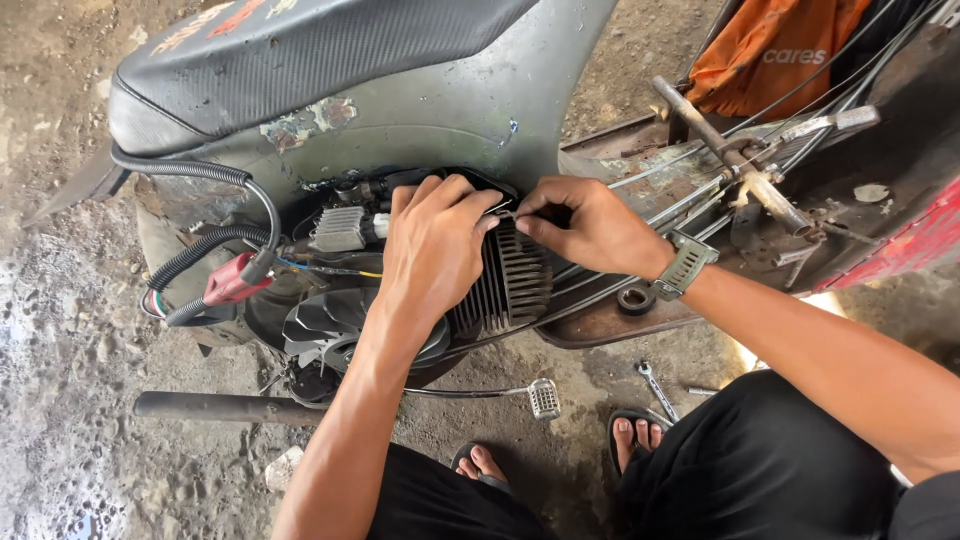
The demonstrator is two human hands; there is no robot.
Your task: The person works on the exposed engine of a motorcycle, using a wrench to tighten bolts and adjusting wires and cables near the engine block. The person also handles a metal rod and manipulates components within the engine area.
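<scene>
I look down on a stripped scooter with a black seat (300, 50) and grey body. My left hand (435, 245) rests on the finned black engine cylinder (515, 285), fingers curled at its top edge. My right hand (590, 228), with a green watch (685, 265) on the wrist, pinches a small metal part (505, 213) right at my left fingertips. What the left fingers hold is hidden. A black cooling fan (320, 325) sits left of the cylinder.
A red cap on black hoses (235, 278) hangs at left. Cables and a rusty lever (740, 160) cross the footboard at right, under an orange cloth (770, 50). A wrench (655, 388), kick pedal (543, 398) and exhaust pipe (220, 407) lie near my sandalled feet.
</scene>
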